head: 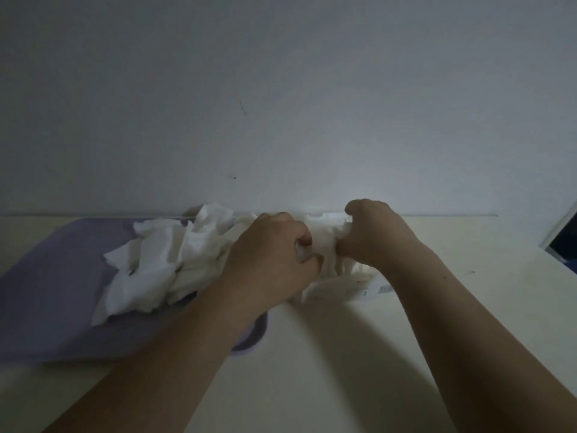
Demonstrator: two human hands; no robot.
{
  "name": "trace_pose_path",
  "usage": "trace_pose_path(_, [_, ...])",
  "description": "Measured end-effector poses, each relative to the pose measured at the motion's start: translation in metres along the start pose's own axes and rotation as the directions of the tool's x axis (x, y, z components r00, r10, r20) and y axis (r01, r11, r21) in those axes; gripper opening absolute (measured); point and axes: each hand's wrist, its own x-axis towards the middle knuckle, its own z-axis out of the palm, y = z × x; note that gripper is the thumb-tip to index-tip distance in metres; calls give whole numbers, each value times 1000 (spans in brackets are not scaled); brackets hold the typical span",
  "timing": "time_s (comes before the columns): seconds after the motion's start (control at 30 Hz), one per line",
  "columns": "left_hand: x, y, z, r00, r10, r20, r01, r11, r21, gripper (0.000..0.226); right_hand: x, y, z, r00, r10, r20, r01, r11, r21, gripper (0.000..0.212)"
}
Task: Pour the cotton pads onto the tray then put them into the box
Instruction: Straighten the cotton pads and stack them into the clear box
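Gripping pads (324, 240), left hand (268, 260) and right hand (374, 235) are seemingly stuffing them into the box (349, 290); next is calling for grabbing more off the tray (46, 292).

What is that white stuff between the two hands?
A bunch of pads, which the left hand and right hand both grip from either side; the head view shows it.
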Motion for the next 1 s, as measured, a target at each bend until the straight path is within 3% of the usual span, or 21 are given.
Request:
trace_pose_path(0.03, [0,-1,0,1000,5,2,-6,1000,12,32,0,-1,-3,1000,-12,16,11,999,36,20])
trace_pose_path(0.13, [1,-5,0,1000,14,-12,-13,999,30,33,-1,-4,-13,981,-19,195,-10,989,149,55])
trace_pose_path(0.2, [1,-5,1,1000,7,-13,-6,999,45,36,-4,-6,-15,959,-62,276,28,992,125,59])
trace_pose_path(0.33, [1,-6,-1,999,21,-32,-21,999,26,34,0,-2,-12,983,-115,141,102,990,92,52])
trace_pose_path(0.47, [2,-8,1,999,-10,-50,12,999,36,32,4,-6,-3,983,-148,105,136,984,115,40])
trace_pose_path(0.8, [-3,-8,-3,998,5,-55,-1,997,72,28,3,7,-21,968,-116,224,84,986,147,58])
trace_pose_path(1.0, [-3,-4,-1,994,62,-90,-53,993,109,26,4,12,-21,972,-141,189,107,978,180,41])
